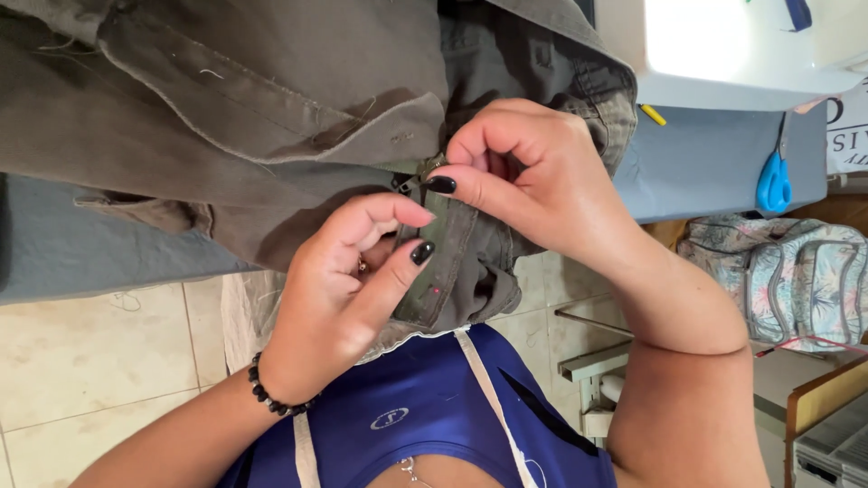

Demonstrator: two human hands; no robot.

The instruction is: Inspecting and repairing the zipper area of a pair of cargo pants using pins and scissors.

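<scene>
Step in hand, as judged: pinning zipper (418, 176) into trousers (271, 108). Left hand (339, 289) pinches fly; right hand (533, 172) pinches zipper top. Next needs steady alignment.

Your left hand (348, 280) sits near, palm turned up toward you, fingers curled, thumb stretched out to the right, forefinger bent over it. Left forearm runs down to the near left. Your right hand (524, 176) lies just beyond, forefinger and thumb pinched together, pointing left. Right forearm drops to the near right, elbow bent.
</scene>
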